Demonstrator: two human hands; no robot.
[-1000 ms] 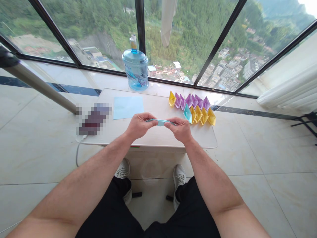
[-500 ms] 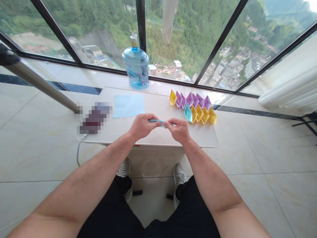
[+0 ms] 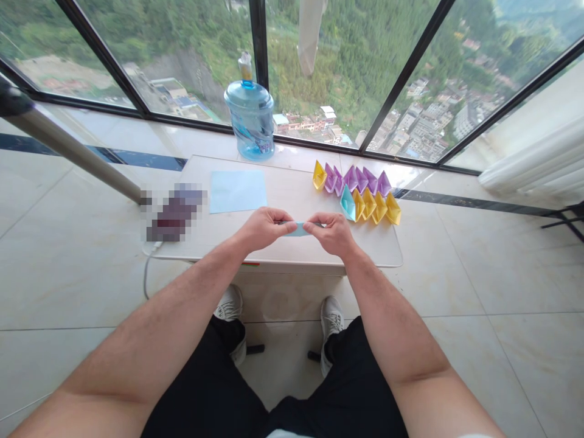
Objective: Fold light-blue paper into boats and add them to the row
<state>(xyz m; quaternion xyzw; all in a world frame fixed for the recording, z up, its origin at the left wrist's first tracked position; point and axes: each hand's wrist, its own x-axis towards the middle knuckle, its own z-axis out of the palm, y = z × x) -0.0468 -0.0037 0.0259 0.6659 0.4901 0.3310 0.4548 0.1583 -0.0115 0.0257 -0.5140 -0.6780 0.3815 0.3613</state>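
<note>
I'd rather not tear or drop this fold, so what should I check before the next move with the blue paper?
1. Left hand pinches one end of the folded blue paper: ok.
2. Right hand pinches the other end: ok.
3. Paper is held apart from the paper boats to the right: ok.
4. Table lies beneath both hands: ok.
5. Creases are sharp and lined up: cannot tell, the fingers cover most of the paper.
6. Spare blue sheet lies flat, apart from the hands: ok.
</note>
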